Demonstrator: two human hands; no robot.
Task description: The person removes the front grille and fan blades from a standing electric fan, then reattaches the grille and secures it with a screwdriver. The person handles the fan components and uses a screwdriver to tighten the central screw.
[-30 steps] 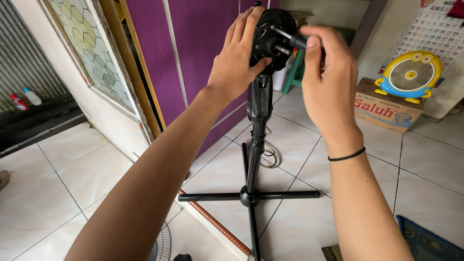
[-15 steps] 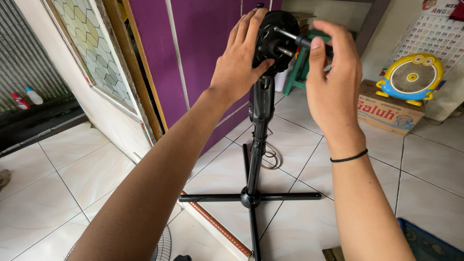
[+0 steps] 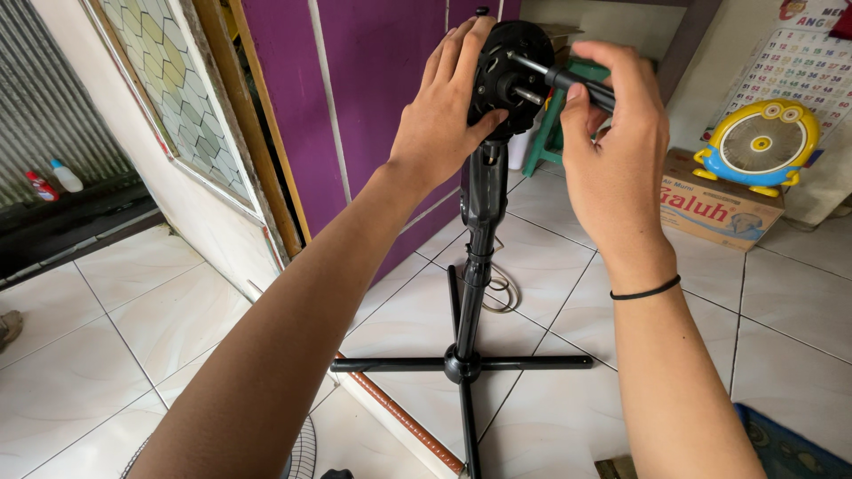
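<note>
Head view: at the upper centre of the frame, the left hand (image 3: 439,120) cups the side of a black fan motor head (image 3: 513,75) atop its pole. The right hand (image 3: 612,146) pinches a dark screwdriver (image 3: 581,84) against the motor face. The cross-shaped stand base (image 3: 461,364) rests on white floor tiles (image 3: 115,355) at lower centre.

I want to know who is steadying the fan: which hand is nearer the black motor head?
Left. The left hand wraps the black motor head from its side, touching it. The right hand is off to the other side, gripping a dark tool at the shaft.
</note>
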